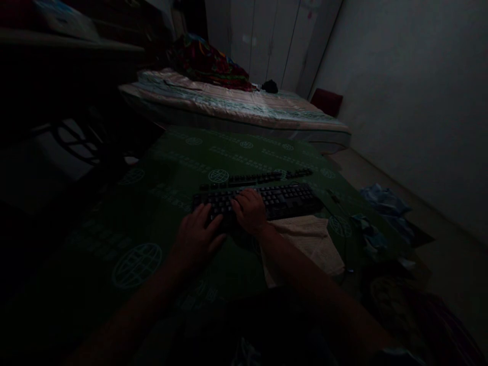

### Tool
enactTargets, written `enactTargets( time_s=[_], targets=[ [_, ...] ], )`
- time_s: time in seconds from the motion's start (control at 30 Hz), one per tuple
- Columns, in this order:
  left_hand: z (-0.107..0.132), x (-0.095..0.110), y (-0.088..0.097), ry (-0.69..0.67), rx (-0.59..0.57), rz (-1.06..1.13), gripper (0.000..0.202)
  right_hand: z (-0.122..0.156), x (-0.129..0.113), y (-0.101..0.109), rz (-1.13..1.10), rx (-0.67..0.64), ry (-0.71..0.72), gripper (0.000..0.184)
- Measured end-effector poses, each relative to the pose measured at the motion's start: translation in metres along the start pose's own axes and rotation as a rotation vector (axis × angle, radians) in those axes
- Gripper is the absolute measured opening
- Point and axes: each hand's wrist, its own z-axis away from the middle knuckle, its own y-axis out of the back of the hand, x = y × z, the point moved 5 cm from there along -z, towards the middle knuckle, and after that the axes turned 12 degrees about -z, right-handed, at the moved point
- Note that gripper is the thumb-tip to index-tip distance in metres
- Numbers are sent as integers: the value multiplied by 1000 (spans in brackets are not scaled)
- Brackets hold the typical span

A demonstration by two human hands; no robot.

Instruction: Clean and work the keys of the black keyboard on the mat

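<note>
Computer keyboard [290, 198] lies crosswise just beyond the beige cloth [316, 244], its left end at the spread left hand [196, 234], its middle nearer the right hand [249, 211], whose grip cannot be discerned.

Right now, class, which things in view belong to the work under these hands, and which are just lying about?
Belong, it seems:
keyboard, under the left hand and right hand
row of small dark pieces, likely keycaps, beyond it
pale cloth, near side, probably

Just lying about, apparently:
patterned red blanket, on the bed
dark bundle, also there
bluish fabric, far right
</note>
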Motion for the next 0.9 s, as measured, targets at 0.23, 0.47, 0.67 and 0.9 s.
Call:
enactTargets(
  time_s=[0.23,0.47,0.67,0.9],
  targets=[
    [-1,-1,1,46,-41,71,36,0,1,-1,11,-4,1,21],
    [-1,1,3,58,-51,49,37,0,1,-2,16,-39,-25,20],
    [-1,2,5,42,-36,45,37,1,0,-1,-1,-32,-23,19],
    [1,2,1,29,-51,23,40,0,-1,0,20,-28,-4,23]
  ],
)
